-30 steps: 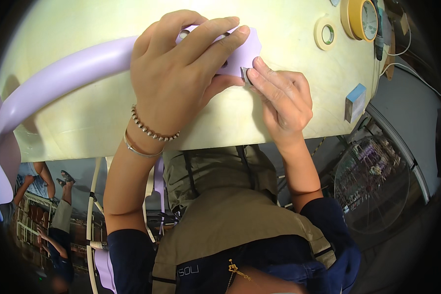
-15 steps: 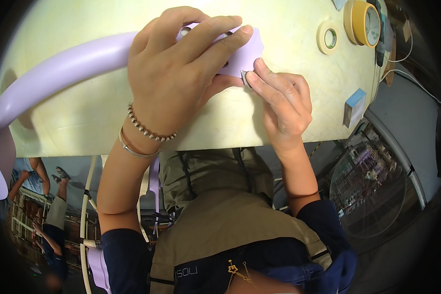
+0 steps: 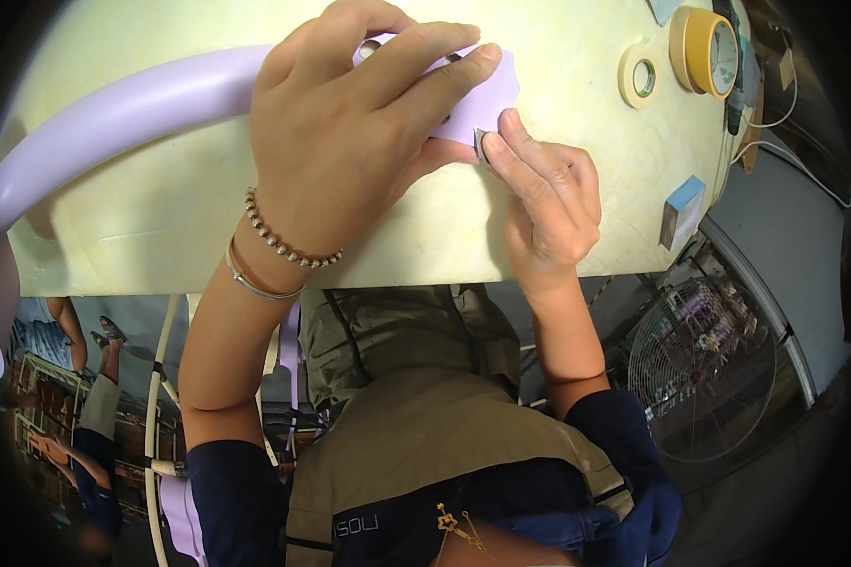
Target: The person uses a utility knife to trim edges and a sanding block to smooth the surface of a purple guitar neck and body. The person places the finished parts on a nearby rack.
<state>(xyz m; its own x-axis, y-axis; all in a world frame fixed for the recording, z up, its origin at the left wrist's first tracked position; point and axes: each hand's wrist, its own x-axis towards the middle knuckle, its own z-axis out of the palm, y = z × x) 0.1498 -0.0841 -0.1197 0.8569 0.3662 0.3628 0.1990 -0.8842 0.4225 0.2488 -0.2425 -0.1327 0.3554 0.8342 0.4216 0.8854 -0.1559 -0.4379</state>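
Head view, left hand (image 3: 350, 123) grips the holed flat end of a curved lilac part (image 3: 161, 102) over the cream table (image 3: 407, 250); right hand (image 3: 553, 198) pinches a small grey piece (image 3: 482, 146) against that end's edge; farther right, cream tape roll (image 3: 626, 80) around a green-marked core, yellow rolls (image 3: 700, 49)

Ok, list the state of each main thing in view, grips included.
Left grip, closed on purple part.
Right grip, pinching grey pad.
Purple part, held.
Grey pad, at purple part's edge.
Cream tape, flat on table.
Yellow tapes, together.
Block, resting near table edge.
Bracelets, worn.
Fan, caged; cannot tell if running.
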